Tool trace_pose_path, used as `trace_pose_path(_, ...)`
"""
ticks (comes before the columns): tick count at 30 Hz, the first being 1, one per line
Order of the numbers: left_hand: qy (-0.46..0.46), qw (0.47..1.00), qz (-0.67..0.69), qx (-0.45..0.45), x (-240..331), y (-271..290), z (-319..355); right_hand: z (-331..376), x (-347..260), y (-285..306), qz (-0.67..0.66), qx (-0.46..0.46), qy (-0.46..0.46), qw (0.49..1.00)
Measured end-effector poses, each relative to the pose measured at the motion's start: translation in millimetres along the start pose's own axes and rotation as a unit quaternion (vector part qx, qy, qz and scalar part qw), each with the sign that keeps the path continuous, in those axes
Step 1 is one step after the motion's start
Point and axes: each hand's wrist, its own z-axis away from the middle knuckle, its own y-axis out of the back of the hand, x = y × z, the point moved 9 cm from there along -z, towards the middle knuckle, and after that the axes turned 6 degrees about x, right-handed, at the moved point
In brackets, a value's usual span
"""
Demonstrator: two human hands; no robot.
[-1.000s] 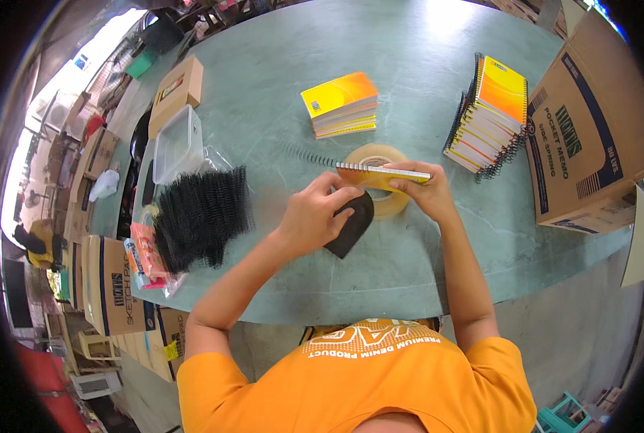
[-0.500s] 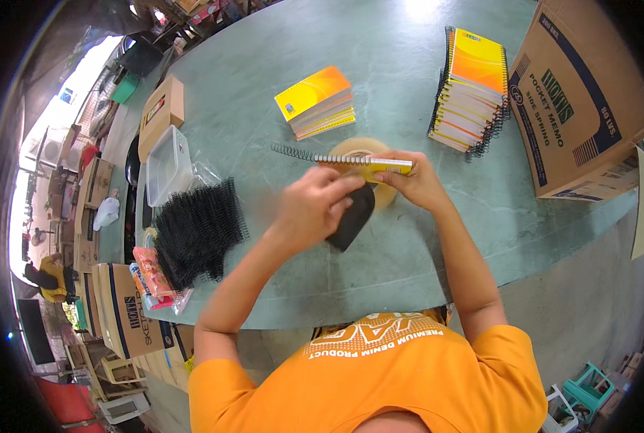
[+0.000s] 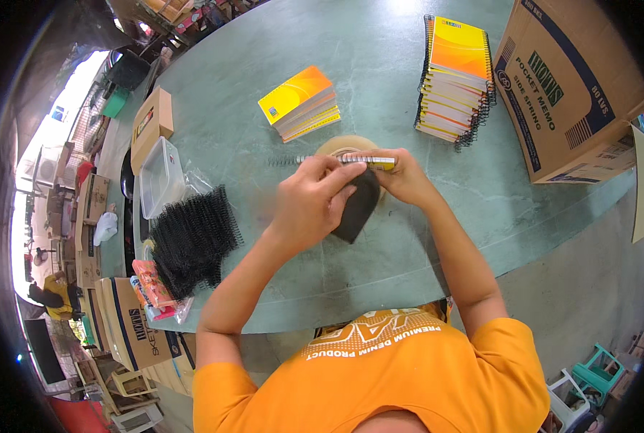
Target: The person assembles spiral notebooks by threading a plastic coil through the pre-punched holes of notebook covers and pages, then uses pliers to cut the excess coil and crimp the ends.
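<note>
A small yellow notepad (image 3: 381,163) is held by its right end in my right hand (image 3: 406,180), fingers closed round it. Along its upper edge runs a black wire spiral (image 3: 284,161), whose loose end sticks out to the left. My left hand (image 3: 309,198) is closed, thumb and fingers pinched at the spiral edge; the fingers cover part of it. Behind and beneath the notepad lies a round beige ring, like a tape roll (image 3: 348,143). A dark, rounded flat piece (image 3: 358,209) shows below the hands; what it belongs to is hard to make out.
Beyond the hands stands a stack of yellow-orange pads (image 3: 298,97). Far right, spiral-bound notepads (image 3: 455,79) are piled beside a large carton (image 3: 560,101). Left lie a heap of black spirals (image 3: 195,238), a clear plastic box (image 3: 161,177), a brown box (image 3: 152,123) and a pink packet (image 3: 152,281).
The notepad and both hands have shifted slightly left in view, as have the table things. Less of the spiral sticks out to the left than before.
</note>
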Motion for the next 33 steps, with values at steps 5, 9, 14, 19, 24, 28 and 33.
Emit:
trace_pose_path(5,0.068,0.995,0.038,0.058,-10,11,-11,4,2,-11,-0.070,-0.037,-0.008,0.997)
trace_pose_path(9,0.034,0.995,0.075,0.051,-1,-2,1,6,2,-10,-0.027,-0.045,-0.028,0.998)
trace_pose_path(14,0.086,0.992,0.090,0.004,-7,-19,16,1,-3,-1,-0.046,-0.005,0.032,0.998)
trace_pose_path(19,0.050,0.995,0.083,-0.010,7,-36,53,-3,3,-4,-0.106,-0.014,0.006,0.994)
trace_pose_path(24,-0.091,0.988,-0.055,0.107,35,-4,-16,2,11,4,-0.011,0.023,0.001,1.000)
trace_pose_path(28,-0.082,0.997,-0.002,0.013,21,-40,-25,4,12,7,0.076,0.046,0.009,0.996)
trace_pose_path(33,-0.093,0.992,0.073,-0.038,21,-49,-30,12,39,8,0.037,0.013,-0.056,0.998)
